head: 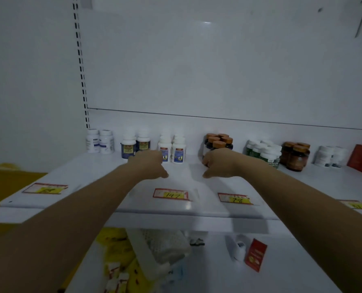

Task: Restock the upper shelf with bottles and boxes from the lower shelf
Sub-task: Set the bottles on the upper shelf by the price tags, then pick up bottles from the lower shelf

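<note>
Upper shelf [104,176]: smooth white metal, round plastic bottles grouped along back; step looks like seating or squaring stock here
Lower shelf [292,267]: flat red box [256,254] and white bottle [238,249] lying down, next move likely a reach down for them
Left hand [150,163]: by white-capped bottles [178,152], fingers hidden, grip cannot tell
Right hand [220,162]: against orange-capped dark bottles [218,142], grip cannot tell

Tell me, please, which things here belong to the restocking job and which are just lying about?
Job: upper shelf; bottles standing on it; lower shelf; red box and white bottle on that; left hand; right hand.
Lying about: price tags; yellow packaging; mesh pack.
</note>
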